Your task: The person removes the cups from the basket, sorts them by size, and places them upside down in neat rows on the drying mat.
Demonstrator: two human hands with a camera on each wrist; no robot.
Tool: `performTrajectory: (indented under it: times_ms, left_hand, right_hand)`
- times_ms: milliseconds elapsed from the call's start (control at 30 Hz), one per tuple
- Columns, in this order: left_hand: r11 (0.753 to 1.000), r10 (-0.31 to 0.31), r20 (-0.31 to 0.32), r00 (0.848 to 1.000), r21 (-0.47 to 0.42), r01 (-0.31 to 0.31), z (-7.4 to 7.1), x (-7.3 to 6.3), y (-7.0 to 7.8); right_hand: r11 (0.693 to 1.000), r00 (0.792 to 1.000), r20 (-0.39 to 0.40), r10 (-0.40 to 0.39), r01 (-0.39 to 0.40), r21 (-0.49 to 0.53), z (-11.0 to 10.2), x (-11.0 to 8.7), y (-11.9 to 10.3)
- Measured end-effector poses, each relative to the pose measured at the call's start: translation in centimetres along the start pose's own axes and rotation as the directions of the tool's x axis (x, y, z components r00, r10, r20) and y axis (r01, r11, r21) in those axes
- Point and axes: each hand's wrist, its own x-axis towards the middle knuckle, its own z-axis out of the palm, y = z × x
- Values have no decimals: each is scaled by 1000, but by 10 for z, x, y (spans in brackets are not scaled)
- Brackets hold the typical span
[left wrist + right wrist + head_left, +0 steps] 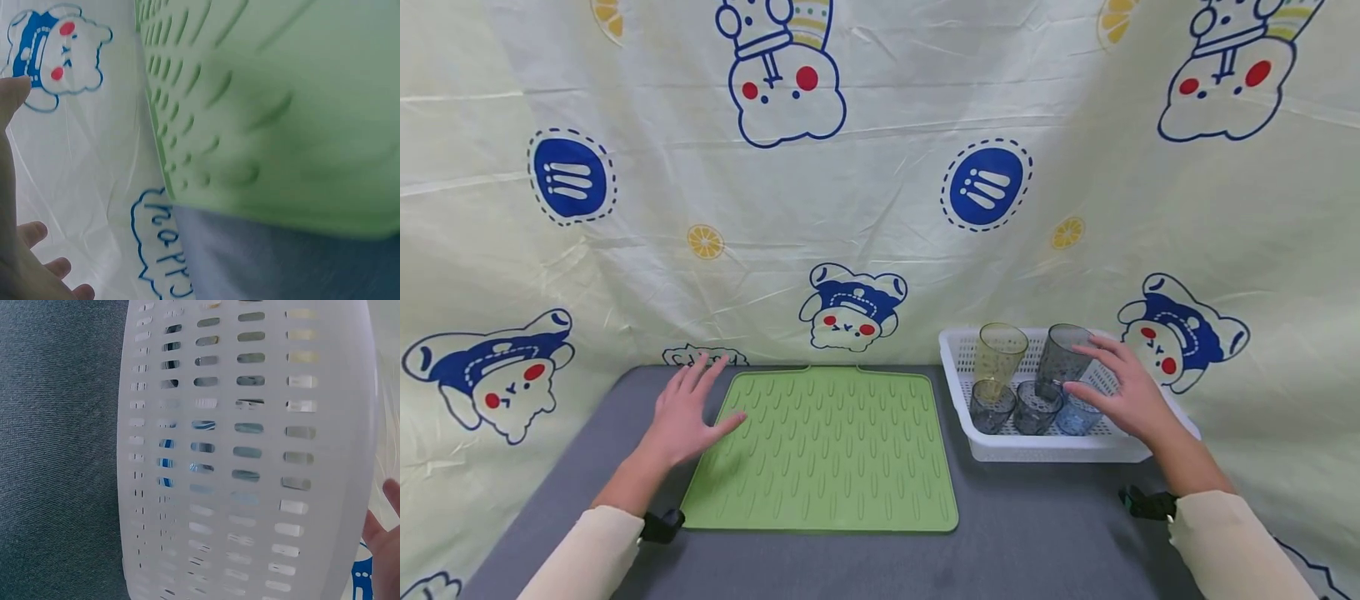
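Note:
My left hand hovers over the left edge of a green ridged mat, its fingers spread and holding nothing. My right hand is above the right part of a white perforated plastic basket, fingers and thumb apart. Nearest to it stands a tall grey drinking glass; whether the fingertips touch it I cannot tell. In the basket are also a tall yellow glass, two short grey glasses and a short blue glass. In the right wrist view, the basket's side wall hides most of the glasses.
A grey cloth covers the table under the mat and basket. Behind the table hangs a pale curtain printed with cartoon bears and lemon slices, reaching down to the back edge. Dark wrist straps sit at both sleeves.

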Motion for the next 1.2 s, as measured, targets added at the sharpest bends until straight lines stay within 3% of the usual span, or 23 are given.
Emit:
performTrajectory:
  times_ms: [300,700,867,1000,1200]
  left_hand:
    - [989,6,-24,1000,-148,-10,22,-15,20]
    - [936,54,-61,997,-344,-72,40,-31,55]
    - [912,68,-72,995,-400,-91,46,-39,70]
    - [895,56,-42,998,-442,-68,51,-47,82]
    - [835,2,36,999,-550,18,59,-57,96]
  right_hand:
    - [994,994,54,94,-97,45,-6,-6,7]
    - [989,979,155,134,-142,43,-11,-8,26]
    - [982,959,227,171,-184,36,-12,-7,32]
    - [975,935,285,211,-222,7,-10,-5,37]
    - [969,914,329,237,-248,-10,-11,-1,44]
